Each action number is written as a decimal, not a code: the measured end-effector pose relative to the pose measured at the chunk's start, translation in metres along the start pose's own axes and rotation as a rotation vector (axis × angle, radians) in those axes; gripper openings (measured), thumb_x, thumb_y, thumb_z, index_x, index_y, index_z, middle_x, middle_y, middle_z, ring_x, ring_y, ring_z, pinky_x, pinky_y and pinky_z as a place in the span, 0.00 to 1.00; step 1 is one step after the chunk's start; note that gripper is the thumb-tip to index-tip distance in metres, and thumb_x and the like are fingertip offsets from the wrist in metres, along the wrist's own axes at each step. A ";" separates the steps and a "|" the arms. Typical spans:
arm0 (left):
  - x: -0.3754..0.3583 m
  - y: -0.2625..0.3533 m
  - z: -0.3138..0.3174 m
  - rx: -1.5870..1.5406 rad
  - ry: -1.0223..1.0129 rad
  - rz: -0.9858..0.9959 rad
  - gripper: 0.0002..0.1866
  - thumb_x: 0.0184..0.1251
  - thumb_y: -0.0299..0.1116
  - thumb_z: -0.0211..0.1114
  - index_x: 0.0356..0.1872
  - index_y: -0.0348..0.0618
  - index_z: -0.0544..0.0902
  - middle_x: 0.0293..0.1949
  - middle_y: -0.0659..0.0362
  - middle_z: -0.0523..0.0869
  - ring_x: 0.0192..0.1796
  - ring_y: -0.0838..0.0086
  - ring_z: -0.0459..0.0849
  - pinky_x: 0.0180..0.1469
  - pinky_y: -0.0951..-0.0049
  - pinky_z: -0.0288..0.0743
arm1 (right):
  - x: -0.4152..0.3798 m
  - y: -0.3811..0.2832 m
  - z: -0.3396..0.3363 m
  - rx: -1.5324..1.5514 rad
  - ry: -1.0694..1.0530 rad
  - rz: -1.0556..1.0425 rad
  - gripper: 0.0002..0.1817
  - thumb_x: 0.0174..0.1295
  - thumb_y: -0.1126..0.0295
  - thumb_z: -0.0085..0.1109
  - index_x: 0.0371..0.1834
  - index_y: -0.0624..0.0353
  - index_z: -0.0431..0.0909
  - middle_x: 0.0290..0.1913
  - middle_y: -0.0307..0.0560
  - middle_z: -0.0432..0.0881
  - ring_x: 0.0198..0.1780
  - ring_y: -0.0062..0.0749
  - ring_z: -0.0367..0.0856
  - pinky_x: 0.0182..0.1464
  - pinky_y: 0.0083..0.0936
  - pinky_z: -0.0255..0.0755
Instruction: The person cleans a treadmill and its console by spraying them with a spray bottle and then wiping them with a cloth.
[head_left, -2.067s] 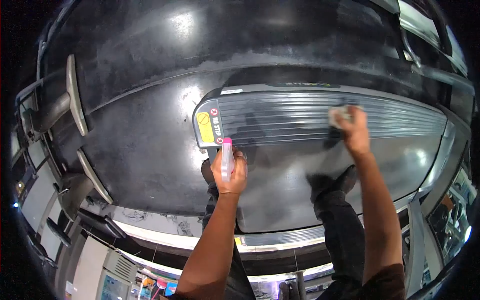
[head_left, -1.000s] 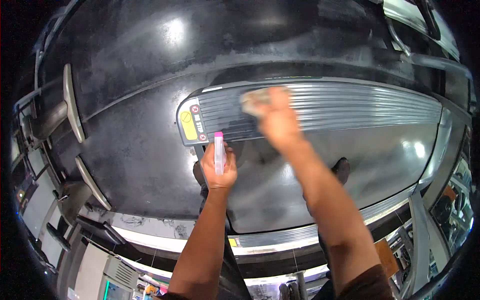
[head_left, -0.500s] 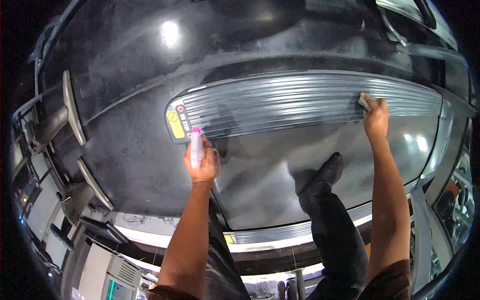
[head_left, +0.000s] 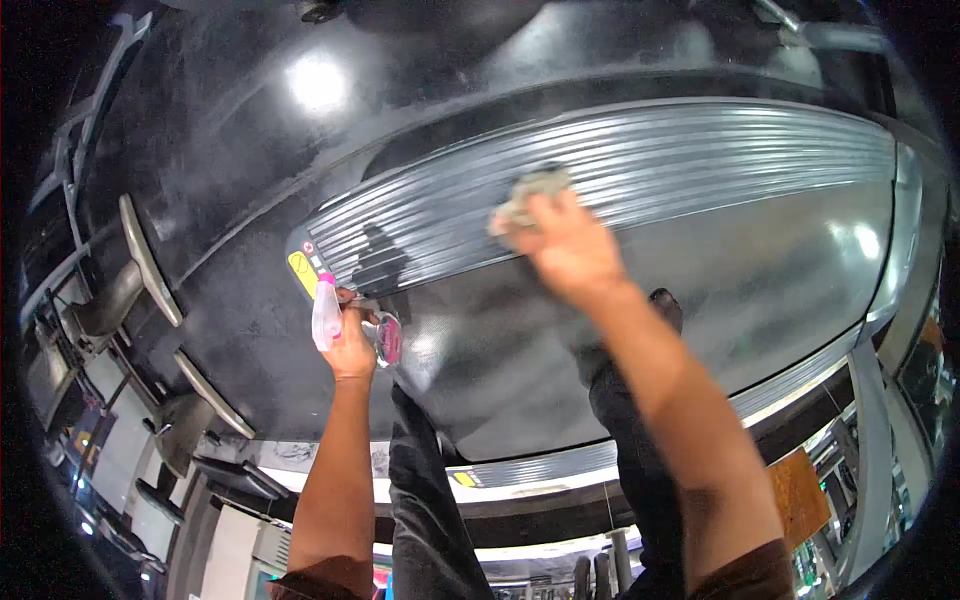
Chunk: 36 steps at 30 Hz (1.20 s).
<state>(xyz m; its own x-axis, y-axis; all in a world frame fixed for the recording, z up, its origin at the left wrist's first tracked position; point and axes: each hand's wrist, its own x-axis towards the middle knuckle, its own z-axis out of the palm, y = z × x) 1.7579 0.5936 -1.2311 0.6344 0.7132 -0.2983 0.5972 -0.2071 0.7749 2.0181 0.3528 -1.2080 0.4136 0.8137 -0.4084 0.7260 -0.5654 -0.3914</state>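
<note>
My left hand (head_left: pixel 352 340) is closed around a spray bottle (head_left: pixel 326 315) with a pale, translucent head and a pink tip; a pink label shows beside the wrist. It hovers near the end cap with the yellow sticker (head_left: pixel 303 275). My right hand (head_left: pixel 570 245), a little blurred, presses a greyish cloth (head_left: pixel 537 195) onto the middle of the ribbed silver side rail (head_left: pixel 720 150) of a treadmill. Part of the cloth is hidden under the fingers.
The treadmill's dark belt (head_left: pixel 760 260) lies on the near side of the rail, with my shoe (head_left: pixel 665 308) on it. Grey metal uprights (head_left: pixel 875 430) stand at right. Curved machine handles (head_left: pixel 150 260) are at left, and a black floor (head_left: pixel 240 180) stretches beyond.
My right hand has slid the cloth leftward along the rail, from near its right end to the middle. My left hand with the spray bottle has shifted a little left and down.
</note>
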 end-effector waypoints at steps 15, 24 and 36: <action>-0.011 0.028 0.015 -0.122 0.057 -0.105 0.09 0.62 0.22 0.56 0.44 0.35 0.76 0.34 0.59 0.77 0.30 0.74 0.79 0.34 0.73 0.75 | 0.004 0.104 0.008 -0.241 0.748 0.676 0.30 0.52 0.74 0.58 0.64 0.51 0.78 0.53 0.58 0.70 0.51 0.54 0.71 0.47 0.46 0.72; -0.005 0.061 0.038 -0.037 -0.023 -0.180 0.08 0.55 0.22 0.60 0.37 0.35 0.80 0.26 0.64 0.79 0.28 0.81 0.76 0.32 0.77 0.71 | -0.023 0.101 -0.045 -0.099 0.062 0.364 0.36 0.61 0.78 0.50 0.75 0.41 0.62 0.60 0.54 0.71 0.62 0.61 0.70 0.51 0.47 0.83; -0.010 0.048 0.032 0.058 -0.023 -0.052 0.09 0.54 0.24 0.59 0.36 0.34 0.79 0.26 0.61 0.78 0.28 0.79 0.75 0.32 0.75 0.72 | -0.102 0.314 -0.011 -0.303 0.640 0.950 0.29 0.57 0.71 0.59 0.64 0.62 0.69 0.57 0.63 0.70 0.55 0.58 0.78 0.59 0.46 0.75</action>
<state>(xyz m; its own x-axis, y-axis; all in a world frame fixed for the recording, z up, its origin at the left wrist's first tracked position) 1.7960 0.5555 -1.2089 0.6125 0.7084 -0.3508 0.6566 -0.2089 0.7247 2.2097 0.0934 -1.2801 0.9945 0.0528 0.0906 0.0444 -0.9947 0.0925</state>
